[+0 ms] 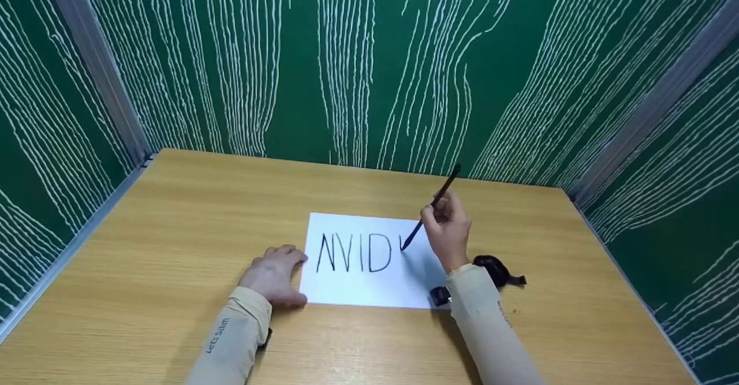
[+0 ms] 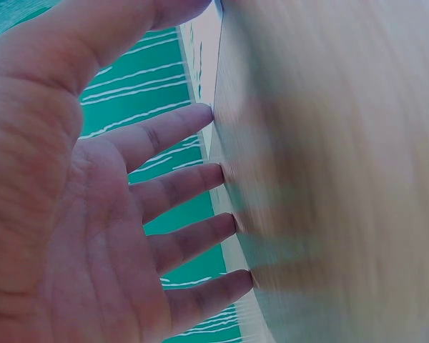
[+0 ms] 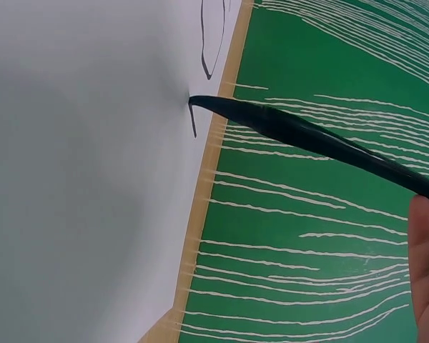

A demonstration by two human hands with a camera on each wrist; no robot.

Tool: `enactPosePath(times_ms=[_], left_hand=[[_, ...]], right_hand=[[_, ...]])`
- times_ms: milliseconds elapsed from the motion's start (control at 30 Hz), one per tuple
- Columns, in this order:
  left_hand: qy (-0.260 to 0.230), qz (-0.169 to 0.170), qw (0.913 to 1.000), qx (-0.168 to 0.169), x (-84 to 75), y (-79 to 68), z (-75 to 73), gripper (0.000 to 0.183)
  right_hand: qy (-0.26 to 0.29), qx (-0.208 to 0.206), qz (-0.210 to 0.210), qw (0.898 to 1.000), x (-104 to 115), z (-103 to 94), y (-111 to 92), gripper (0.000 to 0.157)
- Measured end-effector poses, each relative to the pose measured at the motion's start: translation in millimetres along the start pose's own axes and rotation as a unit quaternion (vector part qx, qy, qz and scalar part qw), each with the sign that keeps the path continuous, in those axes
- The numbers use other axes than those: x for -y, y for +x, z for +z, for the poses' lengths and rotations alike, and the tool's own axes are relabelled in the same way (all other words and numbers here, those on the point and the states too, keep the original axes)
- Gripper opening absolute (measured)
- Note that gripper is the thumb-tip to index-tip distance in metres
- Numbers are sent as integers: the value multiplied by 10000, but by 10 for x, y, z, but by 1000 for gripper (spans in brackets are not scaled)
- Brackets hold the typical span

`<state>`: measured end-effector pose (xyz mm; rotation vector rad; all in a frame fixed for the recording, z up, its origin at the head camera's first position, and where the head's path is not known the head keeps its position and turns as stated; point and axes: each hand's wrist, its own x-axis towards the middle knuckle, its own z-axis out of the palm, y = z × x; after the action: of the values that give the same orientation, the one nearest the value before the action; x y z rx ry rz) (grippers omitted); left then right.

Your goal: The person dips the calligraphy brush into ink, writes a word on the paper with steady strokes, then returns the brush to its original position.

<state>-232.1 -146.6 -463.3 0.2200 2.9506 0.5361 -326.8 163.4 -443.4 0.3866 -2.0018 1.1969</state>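
A white sheet of paper (image 1: 358, 290) lies on the wooden table, bearing the black handwritten letters NVID (image 1: 379, 253). Just right of the D is a short, near-vertical stroke. My right hand (image 1: 451, 232) pinches a slim black pen (image 1: 443, 189), its upper end leaning away to the right. In the right wrist view the pen's tapered tip meets the paper at one end of this stroke. My left hand (image 1: 274, 275) rests at the paper's left edge, fingers spread, thumb near the lower left corner. The left wrist view shows its fingertips (image 2: 218, 174) against the surface, the palm raised.
A black rounded object with a short tab (image 1: 493, 269) lies beside my right wrist. The wooden table (image 1: 231, 200) is bounded by green panels (image 1: 294, 85) with white wavy lines, at the back and both sides. Grey posts (image 1: 104, 67) stand in the corners.
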Motion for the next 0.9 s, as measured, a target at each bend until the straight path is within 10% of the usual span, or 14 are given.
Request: enactPosePath(times_ms=[367,900], left_hand=[[-114,90,9999,-9,19,2,4,78],[-51,22,10000,-12,-7,-2,7,78]], right_hand=[[104,-200,-332,9992,294,-62,5,15],[93,-27,-98,9999,-12,-29,0,16]])
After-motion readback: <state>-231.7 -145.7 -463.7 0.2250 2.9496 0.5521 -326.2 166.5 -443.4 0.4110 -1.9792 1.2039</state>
